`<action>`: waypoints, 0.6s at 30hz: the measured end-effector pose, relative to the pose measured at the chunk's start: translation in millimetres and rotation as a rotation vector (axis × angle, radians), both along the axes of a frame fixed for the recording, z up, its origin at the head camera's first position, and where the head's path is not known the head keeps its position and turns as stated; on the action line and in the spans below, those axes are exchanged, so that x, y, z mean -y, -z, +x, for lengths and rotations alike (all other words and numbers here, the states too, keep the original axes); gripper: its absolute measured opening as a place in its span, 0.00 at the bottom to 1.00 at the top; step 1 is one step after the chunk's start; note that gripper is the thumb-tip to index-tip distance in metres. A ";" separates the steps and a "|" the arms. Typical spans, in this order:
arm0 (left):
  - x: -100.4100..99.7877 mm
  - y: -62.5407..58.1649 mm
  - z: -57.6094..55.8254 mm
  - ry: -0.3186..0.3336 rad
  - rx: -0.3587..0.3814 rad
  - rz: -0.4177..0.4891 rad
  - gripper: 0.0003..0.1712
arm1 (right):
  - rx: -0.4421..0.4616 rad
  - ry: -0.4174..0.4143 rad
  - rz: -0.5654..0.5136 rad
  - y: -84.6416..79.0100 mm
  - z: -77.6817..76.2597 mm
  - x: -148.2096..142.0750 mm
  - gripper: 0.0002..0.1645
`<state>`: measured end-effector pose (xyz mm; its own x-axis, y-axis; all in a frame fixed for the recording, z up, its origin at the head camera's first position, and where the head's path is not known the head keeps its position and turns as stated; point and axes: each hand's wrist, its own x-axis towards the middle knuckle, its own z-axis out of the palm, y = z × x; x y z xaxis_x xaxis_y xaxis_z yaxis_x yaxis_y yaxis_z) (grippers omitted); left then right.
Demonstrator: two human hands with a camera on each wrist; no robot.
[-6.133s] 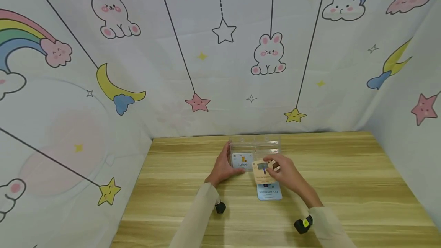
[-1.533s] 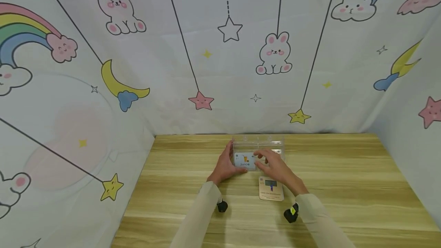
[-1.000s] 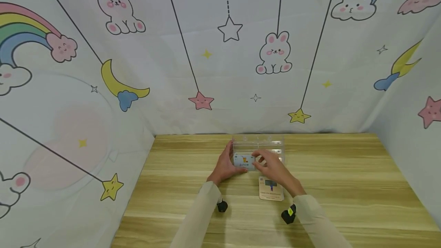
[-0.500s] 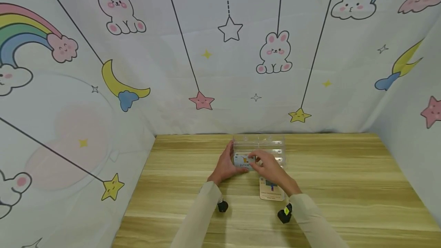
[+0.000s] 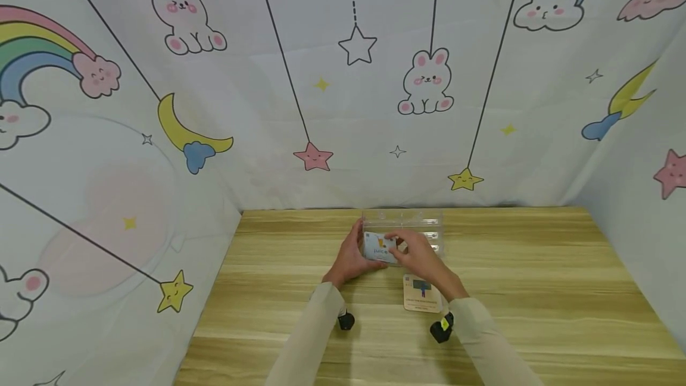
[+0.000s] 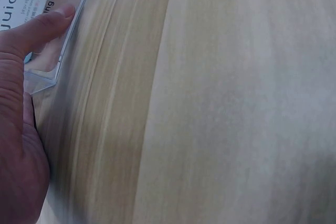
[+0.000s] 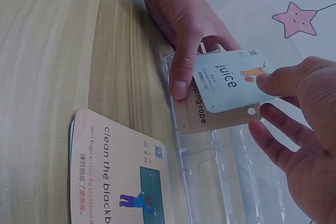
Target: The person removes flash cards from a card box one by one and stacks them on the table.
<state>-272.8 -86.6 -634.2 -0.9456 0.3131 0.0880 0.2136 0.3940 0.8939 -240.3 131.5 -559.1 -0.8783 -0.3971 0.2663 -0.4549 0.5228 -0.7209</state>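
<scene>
My right hand (image 5: 420, 255) pinches the pale blue "juice" flashcard (image 5: 375, 249) by its right edge, thumb on its face in the right wrist view. The card is lifted and tilted above a beige card (image 7: 193, 118) reading "...pping rope", which lies in the front left compartment of a clear plastic card holder (image 5: 382, 219). Gripping that holder's left side is my left hand (image 5: 348, 262), with its thumb over the front edge and its other fingers behind. A beige "clean the blackboard" card (image 5: 422, 298) lies on the table before the holder, atop a blue-edged card.
Further ridged compartments (image 5: 432, 235) of the holder extend to the right and back. A patterned white cloth (image 5: 343, 189) stands behind the wooden table (image 5: 525, 267) and along both sides.
Earlier my right hand held the "clean the blackboard" card; that card now covers the "accountant" card. Since then, my right hand has taken the "juice" card and raised it. The left hand keeps its hold.
</scene>
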 end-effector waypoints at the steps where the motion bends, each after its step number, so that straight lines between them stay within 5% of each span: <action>1: -0.2 -0.4 -0.1 0.000 -0.007 -0.004 0.75 | -0.002 0.003 -0.001 -0.9 -0.3 -0.1 0.17; 18: 0.7 0.1 -2.4 0.008 -0.004 0.010 0.74 | -0.035 0.051 -0.062 -14.2 6.2 -16.0 0.20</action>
